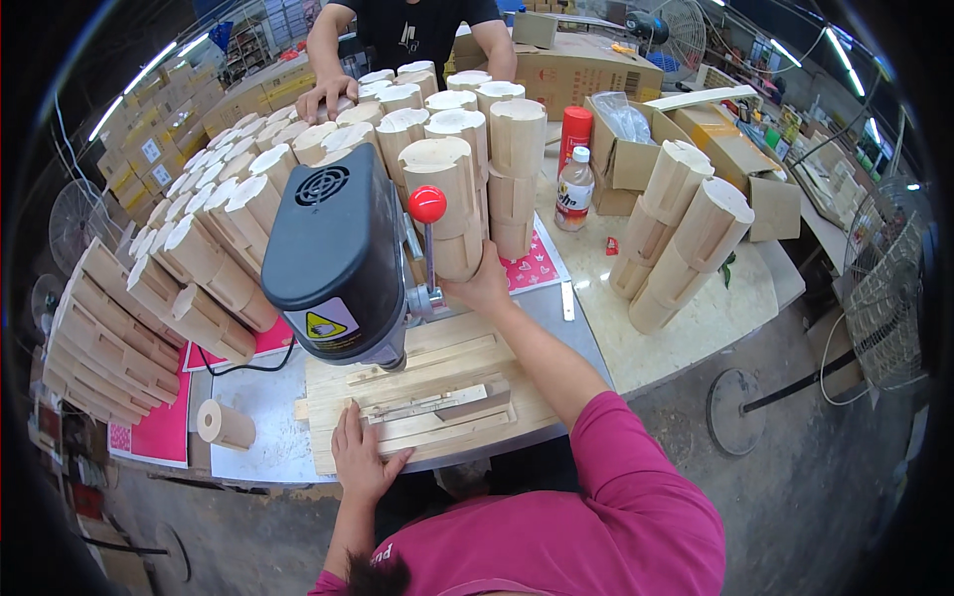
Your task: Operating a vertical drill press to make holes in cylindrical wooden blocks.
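A drill press (333, 238) with a dark blue-black housing and a red-knobbed lever (427, 205) stands in the middle. Beneath its head lies a wooden jig board (477, 350) with strips and a long slot. My left hand (363, 459) rests on the board's near left edge, fingers extended and holding nothing. Reaching past the machine's right side, my right hand (484, 283) curls around the base of a pale wooden cylinder (442, 179) with grooved sides, which looks stacked on another. Part of that hand's fingers is hidden behind the wood.
Many stacked wooden cylinders (238, 209) crowd the table's left and back. A short one (226, 425) lies at front left. At right stand two stacks (691, 253), a bottle (573, 189), a red can (575, 134) and cartons (621, 149). Another person's hand (326, 97) touches the far cylinders.
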### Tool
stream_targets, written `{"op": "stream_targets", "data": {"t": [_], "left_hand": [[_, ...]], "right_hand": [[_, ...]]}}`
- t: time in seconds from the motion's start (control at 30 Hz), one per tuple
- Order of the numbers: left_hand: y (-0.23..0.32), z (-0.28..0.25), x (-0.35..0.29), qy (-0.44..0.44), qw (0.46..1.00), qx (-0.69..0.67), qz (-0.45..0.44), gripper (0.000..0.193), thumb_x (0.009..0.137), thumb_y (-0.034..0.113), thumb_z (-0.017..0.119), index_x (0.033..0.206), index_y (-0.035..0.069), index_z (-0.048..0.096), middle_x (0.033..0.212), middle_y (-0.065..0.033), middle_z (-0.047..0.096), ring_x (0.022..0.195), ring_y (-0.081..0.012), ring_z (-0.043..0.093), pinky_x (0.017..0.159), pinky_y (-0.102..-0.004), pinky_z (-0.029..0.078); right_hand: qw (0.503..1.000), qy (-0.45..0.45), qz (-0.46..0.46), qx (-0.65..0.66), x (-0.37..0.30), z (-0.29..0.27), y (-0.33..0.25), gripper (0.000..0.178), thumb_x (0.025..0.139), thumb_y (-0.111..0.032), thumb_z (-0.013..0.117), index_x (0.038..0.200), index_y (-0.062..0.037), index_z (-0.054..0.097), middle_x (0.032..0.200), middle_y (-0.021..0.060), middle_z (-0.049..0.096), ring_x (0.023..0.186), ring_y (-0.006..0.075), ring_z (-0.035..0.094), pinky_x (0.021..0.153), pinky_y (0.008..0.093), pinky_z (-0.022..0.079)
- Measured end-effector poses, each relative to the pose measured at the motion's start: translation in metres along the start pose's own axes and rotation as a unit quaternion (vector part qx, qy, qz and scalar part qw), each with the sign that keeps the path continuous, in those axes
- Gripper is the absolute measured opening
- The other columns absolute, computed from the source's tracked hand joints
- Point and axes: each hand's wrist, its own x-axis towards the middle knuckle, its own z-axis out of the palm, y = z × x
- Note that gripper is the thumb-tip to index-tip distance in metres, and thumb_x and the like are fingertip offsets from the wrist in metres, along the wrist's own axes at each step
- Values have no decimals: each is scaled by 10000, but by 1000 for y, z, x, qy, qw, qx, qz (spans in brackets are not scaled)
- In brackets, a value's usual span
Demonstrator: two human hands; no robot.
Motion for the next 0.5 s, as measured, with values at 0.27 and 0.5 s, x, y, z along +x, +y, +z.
{"op": "stream_targets", "data": {"t": [0.27,0.5], "left_hand": [[-1,2,2,24,1000,-17,-1,631,709,563,607,996,5,548,1331,-255,354,1202,-421,348,968,-500,283],[0,2,2,23,1000,-13,-2,622,710,560,607,986,5,546,1333,-254,354,1196,-421,352,964,-497,287]], "right_hand": [[1000,17,-2,-11,1,0,-7,820,532,-221,845,1156,-15,355,1100,204,536,1038,338,552,856,402,458],[1000,-8,-23,-5,4,-19,-30,846,511,-199,838,1166,-2,340,1121,227,510,1050,367,526,871,411,450]]}}
